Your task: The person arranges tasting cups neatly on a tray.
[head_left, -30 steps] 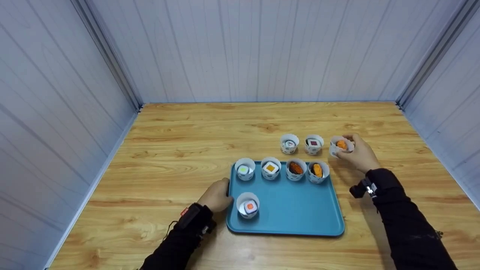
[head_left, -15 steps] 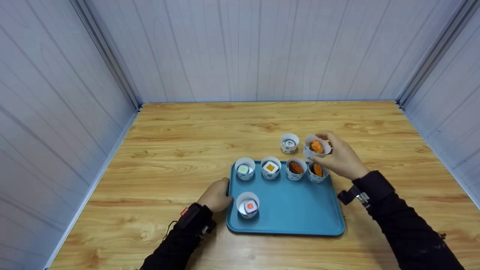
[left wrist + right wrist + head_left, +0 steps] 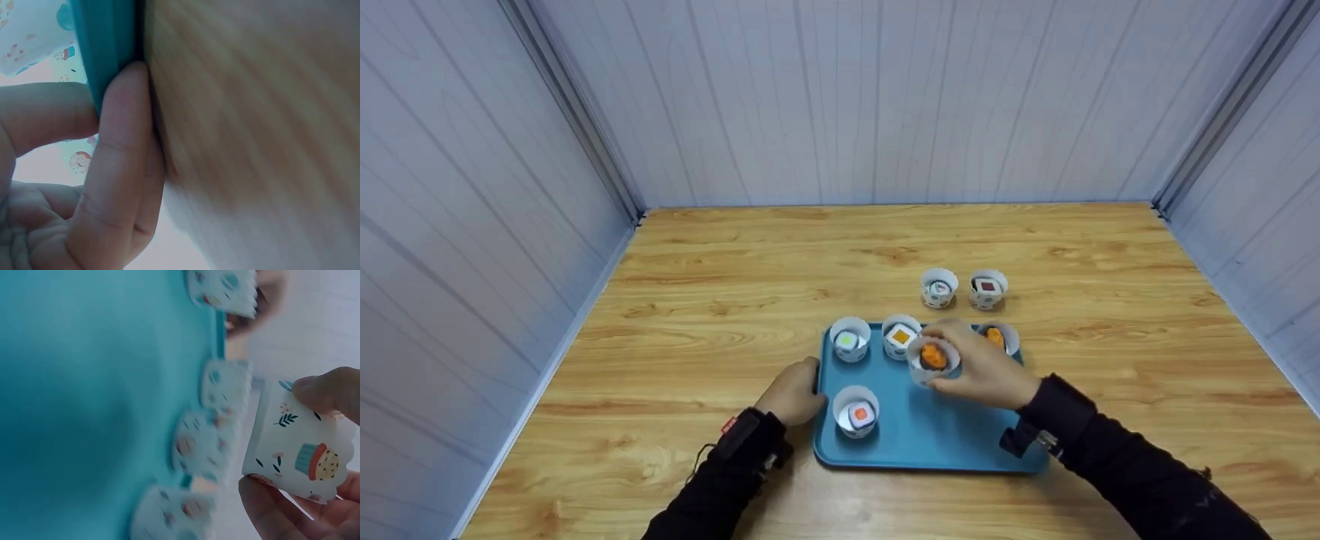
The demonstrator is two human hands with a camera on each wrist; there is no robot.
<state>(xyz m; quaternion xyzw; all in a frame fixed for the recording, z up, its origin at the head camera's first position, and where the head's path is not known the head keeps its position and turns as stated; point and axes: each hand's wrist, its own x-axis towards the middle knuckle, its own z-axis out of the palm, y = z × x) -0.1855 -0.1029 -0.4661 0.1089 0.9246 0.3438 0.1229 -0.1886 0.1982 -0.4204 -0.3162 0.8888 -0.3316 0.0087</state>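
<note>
My right hand [image 3: 988, 369] holds a patterned paper baking cup [image 3: 921, 375] over the blue tray [image 3: 911, 450]. In that cup lies a toy sushi piece [image 3: 934, 358] with an orange top. The right wrist view shows thumb and fingers on opposite sides of the cup [image 3: 301, 444]. My left hand [image 3: 793, 393] pinches the tray's left edge, thumb inside the rim [image 3: 104, 39] and fingers against the outside. Along the tray's far side stand a cup with a green-centred piece [image 3: 850, 339], one with a yellow-centred piece [image 3: 901, 337] and, partly covered by my right hand, one with an orange piece [image 3: 1009, 339].
Near the tray's front left corner stands a cup with an orange-centred roll [image 3: 856, 412]. Behind the tray, two more filled cups stand on the wooden table [image 3: 720, 300]: one with a white roll [image 3: 939, 289], one with a dark-red-centred piece [image 3: 988, 289]. Pale panels [image 3: 840, 105] wall the table.
My right hand has carried the orange-topped cup from the table behind the tray, leftward and nearer, to over the tray. It now hides one of the far-row cups. My left hand has stayed put.
</note>
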